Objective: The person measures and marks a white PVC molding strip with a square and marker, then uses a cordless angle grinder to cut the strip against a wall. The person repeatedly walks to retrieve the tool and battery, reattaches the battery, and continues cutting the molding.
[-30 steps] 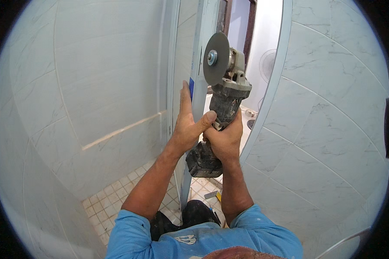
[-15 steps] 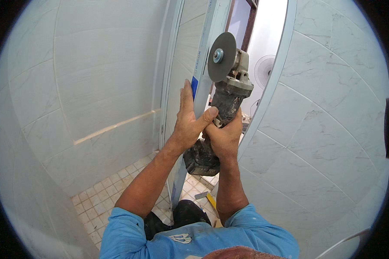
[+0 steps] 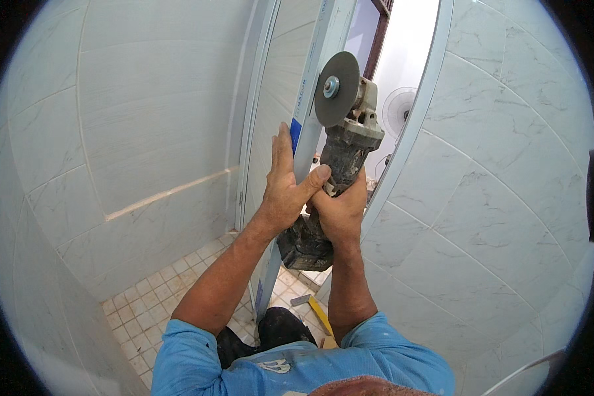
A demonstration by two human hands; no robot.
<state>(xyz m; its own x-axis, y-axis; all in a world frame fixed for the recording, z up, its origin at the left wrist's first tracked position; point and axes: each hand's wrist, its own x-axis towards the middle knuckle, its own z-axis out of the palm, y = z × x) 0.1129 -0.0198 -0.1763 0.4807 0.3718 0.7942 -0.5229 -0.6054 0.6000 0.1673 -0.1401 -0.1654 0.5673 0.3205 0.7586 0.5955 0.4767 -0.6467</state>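
A worn black and grey cordless angle grinder [image 3: 344, 155] points upward in front of me, its thin dark disc [image 3: 335, 92] at the top and its battery [image 3: 305, 247] at the bottom. Wrapped round the grinder's body is my right hand [image 3: 342, 210]. My left hand [image 3: 285, 188] has its fingers stretched out along the edge of a pale door [image 3: 285, 69], below a blue label. The left thumb reaches across to the grinder's body. The disc stands beside the door's edge; whether they touch, I cannot tell.
A light blue door frame [image 3: 402, 164] borders the marbled wall [image 3: 482, 171] on the right. Through the gap, a fan [image 3: 395, 111] shows. On the tiled floor [image 3: 153, 300] below lies a square with a yellow handle [image 3: 320, 313]. A pale cable [image 3: 518, 375] runs at lower right.
The whole view has shifted slightly. Both hands and the grinder keep nearly the same pose against the door edge.
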